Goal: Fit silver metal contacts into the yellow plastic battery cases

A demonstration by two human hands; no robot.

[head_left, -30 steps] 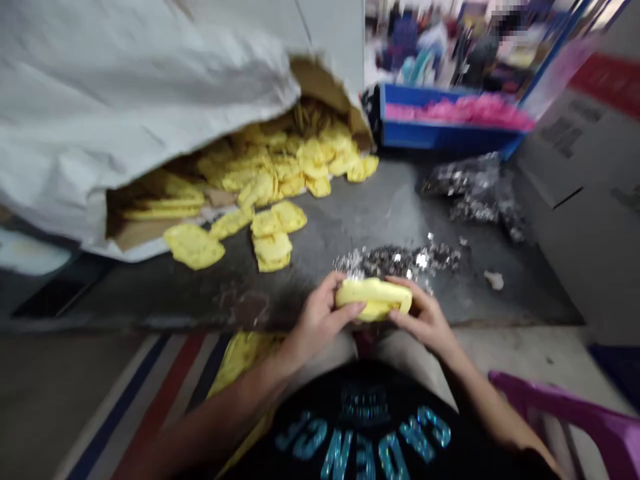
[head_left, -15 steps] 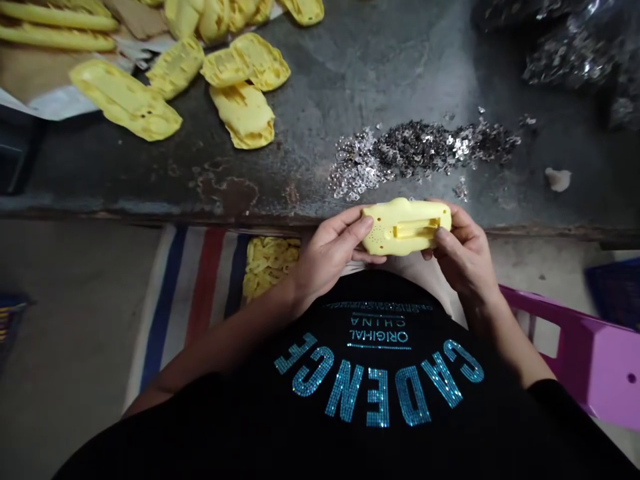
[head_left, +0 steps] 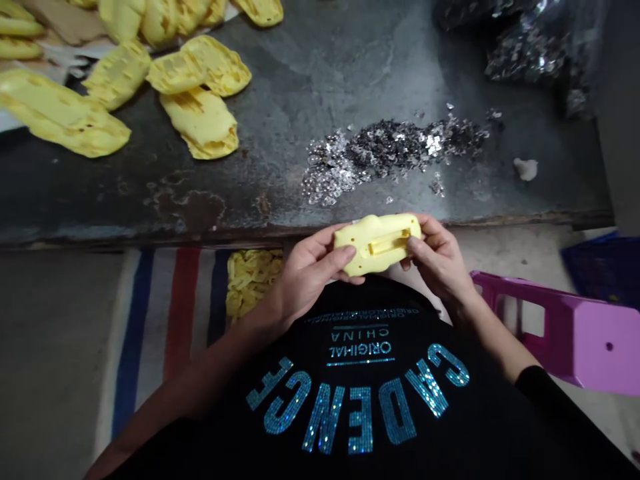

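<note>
A yellow plastic shell (head_left: pixel 377 244) with a long slot and small holes is held between both hands, just off the table's front edge. My left hand (head_left: pixel 320 263) grips its left end, thumb on top and fingers beneath. My right hand (head_left: pixel 435 250) holds the other end, with the thumb by the end of the slot. Beyond the shell, a pile of small shiny metal pieces (head_left: pixel 395 150) lies on the dark table (head_left: pixel 280 180). Several more yellow shells (head_left: pixel 200 123) lie at the back left, some hollow side up.
Clear bags of metal pieces (head_left: pixel 527 53) lie at the back right, with a small whitish lump (head_left: pixel 526 169) nearer. Below the edge are a container of yellow parts (head_left: pixel 250 280), a striped sheet (head_left: pixel 185 313), a purple stool (head_left: pixel 595 340) and a blue crate (head_left: pixel 600 267).
The view has shifted, so the table's contents appear farther left. The shell is still in both hands and is tilted a little more, its right end higher.
</note>
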